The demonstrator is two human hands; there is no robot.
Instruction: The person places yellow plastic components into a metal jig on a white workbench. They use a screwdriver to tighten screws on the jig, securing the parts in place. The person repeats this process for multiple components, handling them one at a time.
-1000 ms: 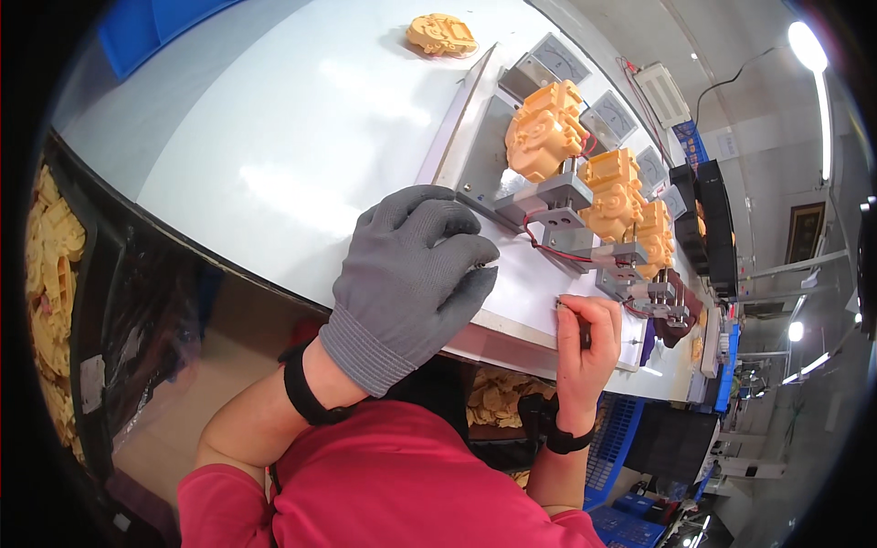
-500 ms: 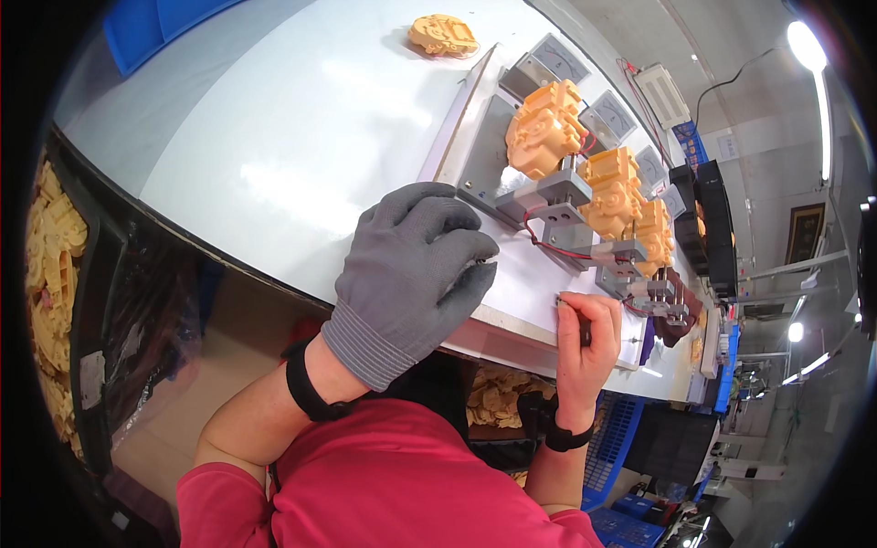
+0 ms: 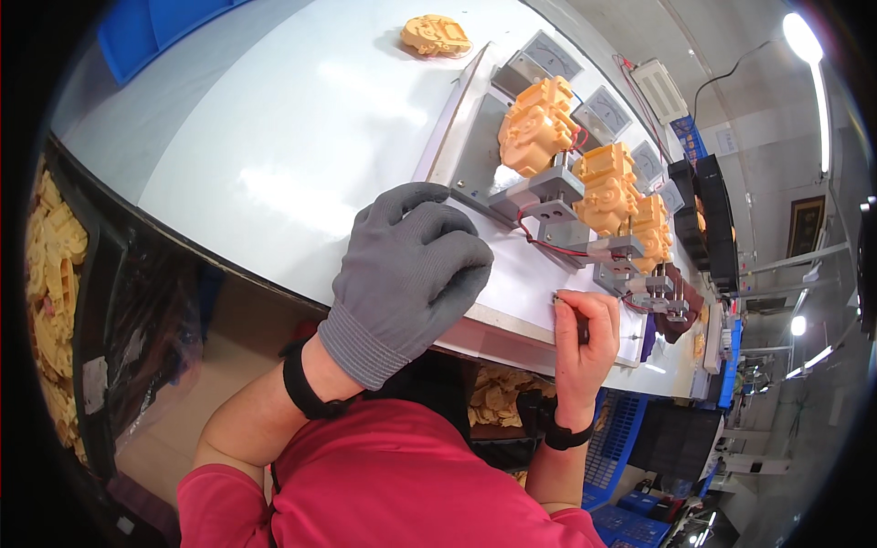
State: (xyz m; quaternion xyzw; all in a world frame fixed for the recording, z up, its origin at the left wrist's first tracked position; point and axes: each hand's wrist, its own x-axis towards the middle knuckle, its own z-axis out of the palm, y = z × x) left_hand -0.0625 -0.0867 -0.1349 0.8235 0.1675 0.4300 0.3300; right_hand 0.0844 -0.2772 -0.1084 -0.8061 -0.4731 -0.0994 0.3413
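Orange parts beyond left hand

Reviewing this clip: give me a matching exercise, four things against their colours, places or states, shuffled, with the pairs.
1. left hand
2. right hand
3. lone orange piece
4. shirt

A. pinkish red
B. bare, with fingers bent
C. in a gray glove
D. lying apart on the white tabletop

Pairs: 1-C, 2-B, 3-D, 4-A

Lit lamp, framed picture (probably)
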